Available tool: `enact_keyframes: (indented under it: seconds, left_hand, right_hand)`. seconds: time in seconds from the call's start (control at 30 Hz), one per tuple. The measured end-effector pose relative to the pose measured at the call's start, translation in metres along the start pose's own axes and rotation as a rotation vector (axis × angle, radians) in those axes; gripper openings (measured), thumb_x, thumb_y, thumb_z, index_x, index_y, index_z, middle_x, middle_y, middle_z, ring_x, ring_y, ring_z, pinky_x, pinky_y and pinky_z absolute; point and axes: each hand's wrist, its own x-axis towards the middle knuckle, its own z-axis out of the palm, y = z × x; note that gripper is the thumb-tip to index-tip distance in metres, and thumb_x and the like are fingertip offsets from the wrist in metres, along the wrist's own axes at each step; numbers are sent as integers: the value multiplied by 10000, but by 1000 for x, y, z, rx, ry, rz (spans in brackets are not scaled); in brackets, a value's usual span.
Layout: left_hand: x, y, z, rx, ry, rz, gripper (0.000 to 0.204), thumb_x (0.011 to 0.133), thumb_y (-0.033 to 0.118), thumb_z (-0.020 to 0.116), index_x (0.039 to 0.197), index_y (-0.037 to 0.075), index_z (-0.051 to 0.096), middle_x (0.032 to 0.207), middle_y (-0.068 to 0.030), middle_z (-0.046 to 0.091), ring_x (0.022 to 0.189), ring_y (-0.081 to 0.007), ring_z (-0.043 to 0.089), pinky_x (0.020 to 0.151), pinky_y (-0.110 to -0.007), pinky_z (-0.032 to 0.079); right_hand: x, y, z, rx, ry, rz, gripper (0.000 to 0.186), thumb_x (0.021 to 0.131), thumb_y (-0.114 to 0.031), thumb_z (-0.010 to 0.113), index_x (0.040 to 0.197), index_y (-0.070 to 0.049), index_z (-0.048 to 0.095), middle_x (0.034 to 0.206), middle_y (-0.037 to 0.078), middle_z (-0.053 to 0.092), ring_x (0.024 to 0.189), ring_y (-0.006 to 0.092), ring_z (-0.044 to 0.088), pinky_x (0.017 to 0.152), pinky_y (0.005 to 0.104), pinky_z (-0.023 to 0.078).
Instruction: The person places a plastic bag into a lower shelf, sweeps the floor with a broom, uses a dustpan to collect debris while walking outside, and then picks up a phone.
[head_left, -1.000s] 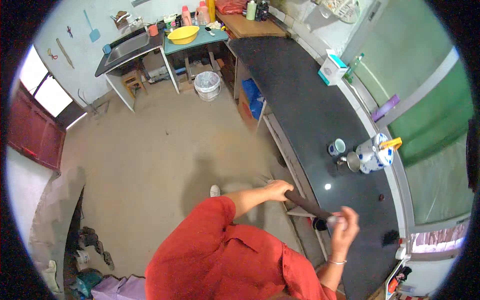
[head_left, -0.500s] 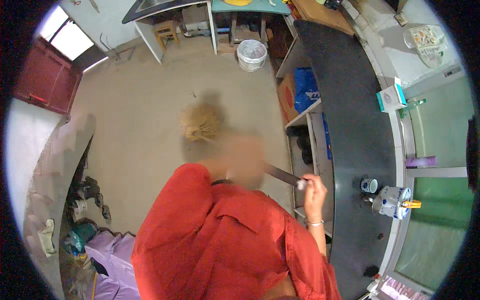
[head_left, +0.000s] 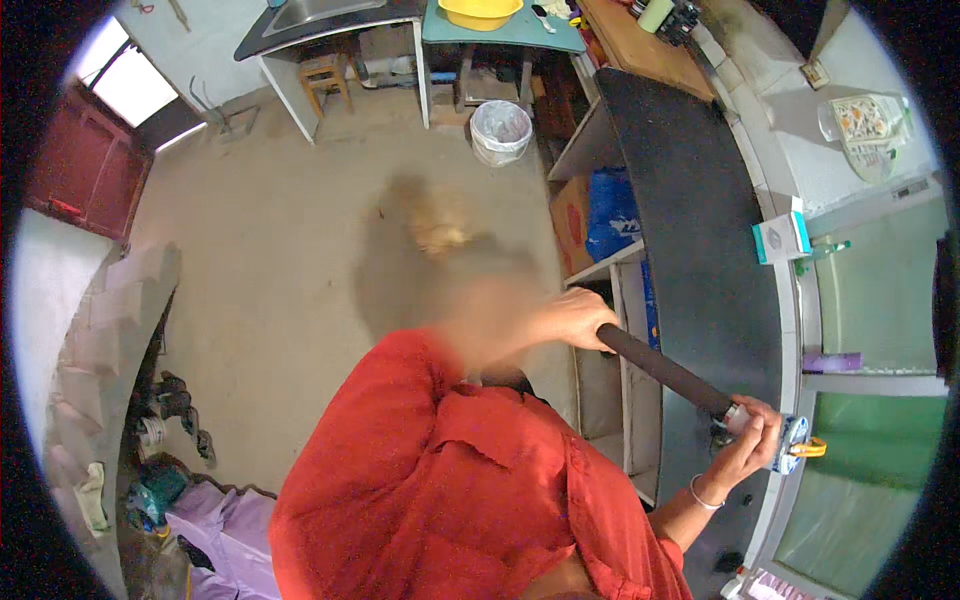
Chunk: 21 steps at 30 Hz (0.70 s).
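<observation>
I grip a long dark pole (head_left: pixel 655 365) with both hands, my left hand (head_left: pixel 585 320) partway along it and my right hand (head_left: pixel 750 430) closed round its pale upper end, a bracelet on that wrist. The pole slants across the right-hand black counter (head_left: pixel 700 230). Its lower stretch is lost in a blur; a blurred straw-coloured shape, apparently a broom head (head_left: pixel 440 225), lies on the floor ahead. A blue-and-white kettle (head_left: pixel 795 450) with a yellow handle is partly hidden behind my right hand.
Ahead stand a bucket (head_left: pixel 500 135), a stool (head_left: pixel 325 80) and a table with a yellow basin (head_left: pixel 480 12). Open shelves with blue bags (head_left: pixel 610 210) run under the right counter. Purple bundles (head_left: pixel 225 525) lie at lower left, near a red door panel (head_left: pixel 85 170).
Since half a second ago, my right hand has moved right, out over the counter in front of the kettle, and my left hand has come rightward into clearer view.
</observation>
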Motion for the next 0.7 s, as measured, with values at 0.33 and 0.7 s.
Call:
enact_keyframes:
  seconds: [0.33, 0.7]
  left_hand:
    - [74, -145, 30, -22, 54, -68, 213, 623, 174, 664, 803, 101, 577, 737, -136, 596, 762, -343, 586, 646, -438, 446]
    - [2, -200, -91, 67, 127, -444, 260, 615, 210, 644, 858, 128, 608, 778, -123, 621, 767, -342, 595, 682, -437, 461]
  right_hand:
    - [65, 64, 129, -70, -229, -423, 162, 739, -161, 464, 675, -20, 513, 643, 132, 561, 533, 281, 532, 505, 353, 414]
    - [148, 117, 273, 317, -575, -237, 110, 811, -97, 493, 781, -23, 568, 721, 122, 599, 623, 245, 588, 571, 303, 453]
